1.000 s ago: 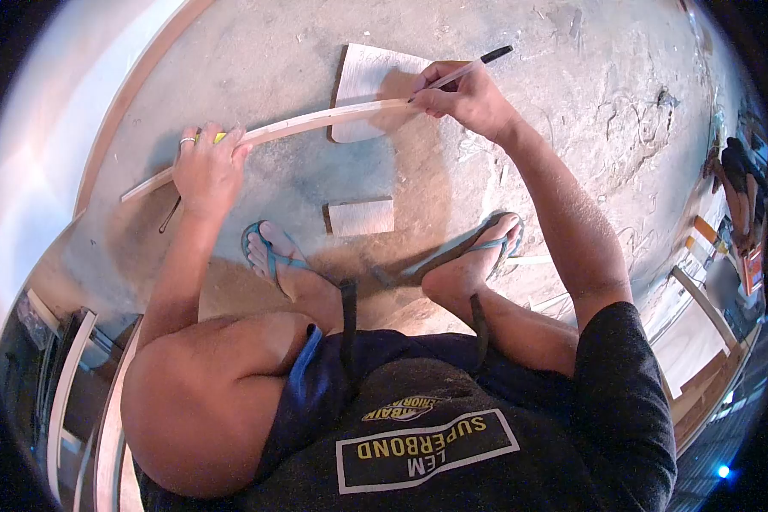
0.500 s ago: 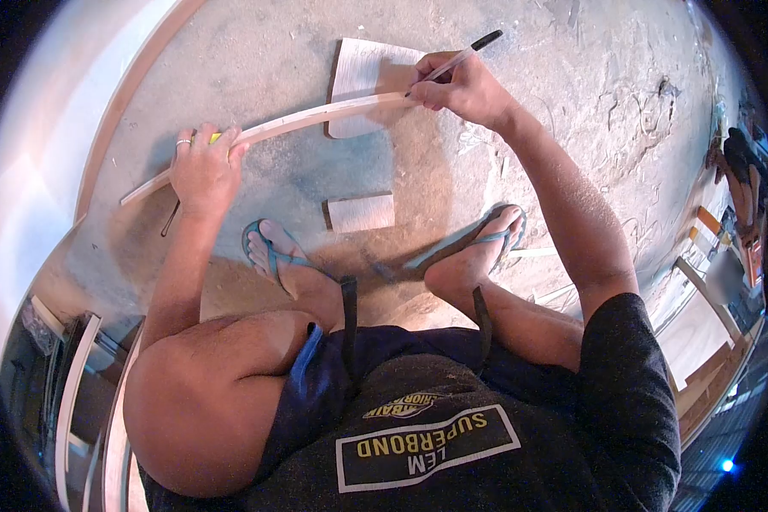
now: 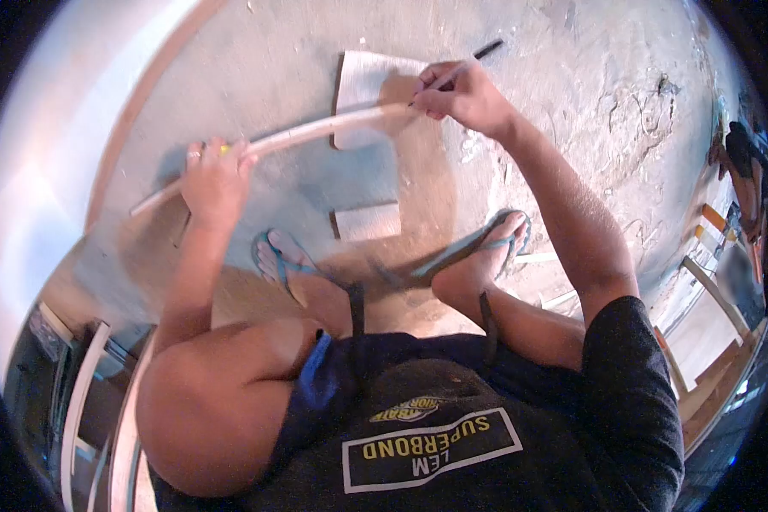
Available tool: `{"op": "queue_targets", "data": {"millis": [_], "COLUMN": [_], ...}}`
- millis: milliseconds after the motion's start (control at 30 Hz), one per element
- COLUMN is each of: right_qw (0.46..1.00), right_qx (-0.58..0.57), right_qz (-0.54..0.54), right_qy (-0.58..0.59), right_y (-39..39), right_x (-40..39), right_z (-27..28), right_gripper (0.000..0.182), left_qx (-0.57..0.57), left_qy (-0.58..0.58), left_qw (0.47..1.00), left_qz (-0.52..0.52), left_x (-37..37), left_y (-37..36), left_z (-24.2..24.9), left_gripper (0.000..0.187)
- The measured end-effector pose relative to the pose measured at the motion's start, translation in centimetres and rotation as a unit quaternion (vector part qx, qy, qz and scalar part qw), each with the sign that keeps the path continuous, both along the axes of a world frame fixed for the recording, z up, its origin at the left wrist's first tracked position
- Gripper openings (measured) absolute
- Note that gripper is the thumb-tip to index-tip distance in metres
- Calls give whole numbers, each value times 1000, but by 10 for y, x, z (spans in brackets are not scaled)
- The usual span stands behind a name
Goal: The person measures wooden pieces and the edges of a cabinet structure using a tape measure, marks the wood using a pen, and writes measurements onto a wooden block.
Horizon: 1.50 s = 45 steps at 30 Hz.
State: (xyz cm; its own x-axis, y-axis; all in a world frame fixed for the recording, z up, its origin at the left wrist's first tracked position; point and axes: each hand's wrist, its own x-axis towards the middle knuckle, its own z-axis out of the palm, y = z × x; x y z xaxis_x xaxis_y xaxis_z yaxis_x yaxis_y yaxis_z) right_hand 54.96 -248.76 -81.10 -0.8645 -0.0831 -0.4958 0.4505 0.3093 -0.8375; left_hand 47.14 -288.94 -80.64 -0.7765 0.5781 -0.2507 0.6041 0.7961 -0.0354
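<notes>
A long, thin wooden strip (image 3: 307,130) runs from lower left to upper right between my hands. My left hand (image 3: 216,188) is closed over its left part, and a small yellow object (image 3: 225,148) shows by the fingers, too blurred to name. In my right hand (image 3: 471,101) is a pen (image 3: 490,49), its black end pointing up and away and its tip at the strip's right end. Beneath that end lies a pale rectangular board (image 3: 367,75) on the floor. Closer to my feet is a smaller pale piece (image 3: 369,222).
My sandalled feet (image 3: 294,256) stand on the rough floor (image 3: 563,77). Long strips (image 3: 81,392) lie at lower left. A curved brown edge (image 3: 115,158) borders a pale surface at left. Boards (image 3: 700,333) and another person (image 3: 745,166) appear at far right.
The whole view has shifted slightly, so the floor pieces appear a little lower. Both hands keep their holds, and the pen tip stays at the strip's right end.
</notes>
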Motion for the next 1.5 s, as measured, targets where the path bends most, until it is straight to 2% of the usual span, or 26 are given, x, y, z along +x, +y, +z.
{"op": "queue_targets", "data": {"millis": [67,100,133,167,200,233,300,400,500,800,1000,1233,1300,1433,1500], "right_qw": [994,982,969,974,970,976,938,926,937,961,992,991,990,984,979], "right_qx": [-50,-81,-58,9,159,180,244,282,282,191,64,73,65,109,139], "right_qz": [-97,-171,-241,-222,-92,-51,55,83,80,27,-66,-72,-89,-56,-30], "right_qy": [15,20,8,52,159,109,240,237,190,201,92,86,84,125,147], "right_y": [3,0,-2,-5,4,1,0,-9,-15,-12,-12,-5,-3,0,0], "right_x": [2,4,7,12,19,23,27,34,39,37,27,12,5,-5,2], "right_z": [-2,6,6,8,-4,2,5,5,-2,-2,11,8,8,3,-2], "right_gripper": [13,18,21,24,24,22,23,23,24,27,26,19,20,25,26], "left_qx": [-9,-14,21,41,62,71,70,71,74,94,112,153,193,209,230], "left_qy": [35,60,54,47,40,34,25,30,27,25,18,26,29,19,19], "left_qw": [999,998,998,998,997,997,997,997,997,995,993,987,978,971,968], "left_qz": [-9,-11,-7,-6,-6,-7,0,-6,-8,7,21,36,80,116,98], "left_x": [-4,2,4,4,4,4,5,6,7,6,2,-2,-3,-2,0], "left_y": [-2,-2,-6,-7,-7,-3,2,4,0,-3,-4,-4,2,0,-10], "left_z": [-3,-3,-9,-7,-5,0,6,9,10,10,11,14,25,41,35], "left_gripper": [22,21,22,22,23,25,28,30,31,36,40,40,37,32,28]}}
